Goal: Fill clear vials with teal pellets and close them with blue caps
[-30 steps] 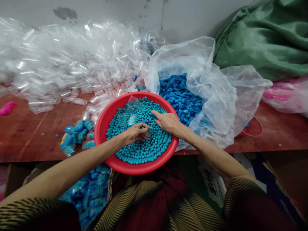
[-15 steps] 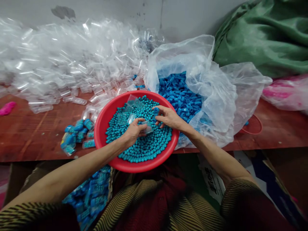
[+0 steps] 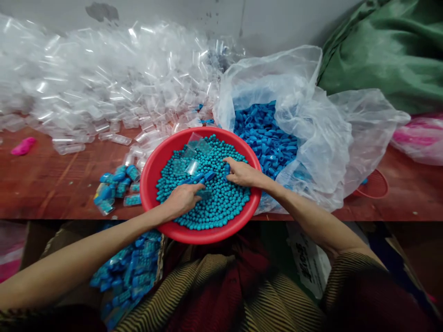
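From where I stand, the head view shows both bare forearms reaching up over the red basin (image 3: 148, 184), the left from the lower left of the frame, the right from the lower right, elbow bent. The left hand (image 3: 182, 199) lies low, knuckles up, its thumb and fingers pinched together on a small clear container (image 3: 205, 194) just over the teal beads (image 3: 211, 210). The right hand (image 3: 241, 174) faces it, index finger pointing to the left of the frame, fingers closed around a small blue piece (image 3: 227, 169). The two hands are apart, with beads showing between them.

Two blue caps (image 3: 209, 175) lie near the left fingertips, and empty clear cases (image 3: 192, 167) rest on the beads behind. The basin sits at the front edge of the red desk (image 3: 76, 184), at the centre of the frame. To its left are filled blue containers (image 3: 118, 180); behind, a heap of clear cases spreads across the upper left. A plastic bag (image 3: 313, 133) of blue parts (image 3: 265, 133) stands open to the right of the basin.
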The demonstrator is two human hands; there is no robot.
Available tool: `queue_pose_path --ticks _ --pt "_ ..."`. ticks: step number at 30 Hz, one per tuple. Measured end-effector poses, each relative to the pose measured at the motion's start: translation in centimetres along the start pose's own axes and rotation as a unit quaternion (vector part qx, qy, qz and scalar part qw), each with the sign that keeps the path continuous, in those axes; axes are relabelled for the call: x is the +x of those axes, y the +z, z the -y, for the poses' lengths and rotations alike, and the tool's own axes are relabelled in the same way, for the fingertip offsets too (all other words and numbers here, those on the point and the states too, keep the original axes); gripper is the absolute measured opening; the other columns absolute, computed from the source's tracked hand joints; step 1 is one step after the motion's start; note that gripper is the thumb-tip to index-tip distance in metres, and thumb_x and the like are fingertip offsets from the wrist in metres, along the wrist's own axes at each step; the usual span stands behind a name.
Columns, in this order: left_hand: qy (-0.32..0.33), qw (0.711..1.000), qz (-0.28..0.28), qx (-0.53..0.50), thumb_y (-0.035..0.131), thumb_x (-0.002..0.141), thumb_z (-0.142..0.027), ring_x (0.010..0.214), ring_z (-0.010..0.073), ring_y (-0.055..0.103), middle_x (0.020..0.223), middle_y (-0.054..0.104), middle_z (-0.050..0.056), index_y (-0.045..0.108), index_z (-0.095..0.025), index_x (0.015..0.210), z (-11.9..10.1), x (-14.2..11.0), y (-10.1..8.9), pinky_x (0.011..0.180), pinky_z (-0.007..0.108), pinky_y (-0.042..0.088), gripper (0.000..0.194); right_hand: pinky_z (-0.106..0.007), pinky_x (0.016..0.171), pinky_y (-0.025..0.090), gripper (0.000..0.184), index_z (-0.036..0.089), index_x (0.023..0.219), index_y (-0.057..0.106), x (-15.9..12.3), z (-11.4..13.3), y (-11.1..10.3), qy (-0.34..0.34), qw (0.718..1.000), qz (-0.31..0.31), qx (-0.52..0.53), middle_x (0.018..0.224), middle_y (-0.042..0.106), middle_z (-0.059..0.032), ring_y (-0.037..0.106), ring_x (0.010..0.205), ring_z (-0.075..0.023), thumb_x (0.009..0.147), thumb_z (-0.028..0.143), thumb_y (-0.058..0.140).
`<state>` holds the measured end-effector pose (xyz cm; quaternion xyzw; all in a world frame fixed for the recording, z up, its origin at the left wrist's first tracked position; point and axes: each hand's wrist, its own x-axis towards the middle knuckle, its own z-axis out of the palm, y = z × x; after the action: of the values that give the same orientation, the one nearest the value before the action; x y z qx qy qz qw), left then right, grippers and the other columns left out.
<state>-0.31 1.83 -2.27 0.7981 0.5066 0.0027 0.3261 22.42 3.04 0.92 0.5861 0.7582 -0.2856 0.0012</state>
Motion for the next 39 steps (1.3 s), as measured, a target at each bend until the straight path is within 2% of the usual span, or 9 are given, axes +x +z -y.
queue_pose_path --ticks 3,6,8,11,18,21,28,34,39 --pt "0.019 0.994 0.017 0.107 0.05 0.079 -0.021 0.078 0.0242 0.057 0.09 0.061 0.01 0.061 -0.019 0.09 -0.5 -0.1 0.0 0.068 0.031 0.037 0.016 -0.028 0.07 0.04 0.039 0.014 0.122 0.042 -1.3 0.9 -1.0 -0.006 0.991 -0.026 -0.129 0.108 0.058 -0.0133 0.058 0.088 -0.0219 0.084 0.017 0.042" --pt "0.021 0.997 0.04 0.069 0.053 0.077 -0.022 0.08 0.0263 0.058 0.085 0.062 0.012 0.058 -0.017 0.083 -1.2 0.7 0.5 0.072 0.033 0.04 0.01 -0.032 0.068 0.038 0.029 0.013 0.109 0.053 -2.2 2.5 -1.6 -0.006 0.967 -0.091 -0.239 0.104 0.057 -0.0152 0.056 0.088 -0.0245 0.089 0.014 0.031" --pt "0.014 0.998 0.056 0.019 0.059 0.071 -0.019 0.08 0.027 0.058 0.075 0.061 0.01 0.057 -0.018 0.079 -1.5 1.6 0.8 0.075 0.033 0.04 0.009 -0.034 0.071 0.037 0.029 0.014 0.103 0.057 -1.9 3.4 -1.2 -0.088 0.952 -0.093 -0.278 0.103 0.058 -0.0145 0.053 0.094 -0.0261 0.091 0.013 0.03" --pt "0.009 0.998 0.06 -0.029 0.064 0.062 -0.013 0.079 0.0266 0.059 0.065 0.058 0.006 0.055 -0.019 0.074 -1.9 2.8 1.1 0.076 0.032 0.041 0.016 -0.036 0.076 0.036 0.029 0.014 0.096 0.06 -0.5 3.6 0.3 -0.202 0.932 -0.009 -0.299 0.103 0.06 -0.0123 0.051 0.098 -0.0257 0.092 0.014 0.032" --pt "-0.032 0.987 0.065 -0.143 0.064 0.058 -0.011 0.085 0.0278 0.058 0.055 0.052 0.004 0.043 -0.02 0.052 -3.0 3.9 1.9 0.076 0.032 0.04 0.023 -0.03 0.067 0.042 0.033 0.007 0.101 0.061 0.0 2.1 0.9 -0.103 0.939 0.06 -0.323 0.107 0.058 -0.0171 0.058 0.089 -0.0215 0.089 0.006 0.03" --pt "-0.057 0.974 0.084 -0.202 0.063 0.058 -0.01 0.079 0.0239 0.058 0.054 0.049 0.001 0.043 -0.02 0.053 -3.4 4.9 2.3 0.07 0.029 0.041 0.023 -0.031 0.065 0.043 0.034 0.005 0.097 0.063 -0.1 2.4 0.8 -0.07 0.941 0.051 -0.326 0.103 0.059 -0.0202 0.059 0.088 -0.0238 0.087 0.004 0.031" --pt "-0.13 0.895 0.173 -0.39 0.065 0.067 -0.028 0.047 0.0125 0.048 0.054 0.048 -0.004 0.041 -0.02 0.073 -3.0 5.6 2.6 0.047 0.025 0.039 0.026 -0.035 0.066 0.039 0.034 0.007 0.095 0.063 0.2 1.5 0.1 -0.072 0.943 0.006 -0.324 0.096 0.061 -0.0183 0.057 0.09 -0.0273 0.089 0.009 0.03" --pt "-0.118 0.848 0.149 -0.495 0.069 0.063 -0.035 0.058 0.0102 0.05 0.068 0.053 -0.002 0.048 -0.018 0.082 -2.2 4.7 2.1 0.052 0.022 0.037 0.033 -0.037 0.078 0.035 0.028 0.011 0.093 0.063 -0.3 0.7 -0.6 -0.093 0.952 -0.032 -0.288 0.101 0.062 -0.0157 0.052 0.1 -0.0285 0.09 0.024 0.038" --pt "-0.111 0.845 0.108 -0.512 0.069 0.064 -0.032 0.062 0.0092 0.048 0.068 0.052 -0.004 0.05 -0.017 0.077 -1.8 3.8 1.6 0.057 0.022 0.034 0.027 -0.027 0.068 0.036 0.028 0.014 0.107 0.056 -0.2 0.5 -0.2 -0.047 0.988 -0.005 -0.145 0.089 0.067 -0.0095 0.06 0.08 -0.0197 0.091 0.023 0.034"
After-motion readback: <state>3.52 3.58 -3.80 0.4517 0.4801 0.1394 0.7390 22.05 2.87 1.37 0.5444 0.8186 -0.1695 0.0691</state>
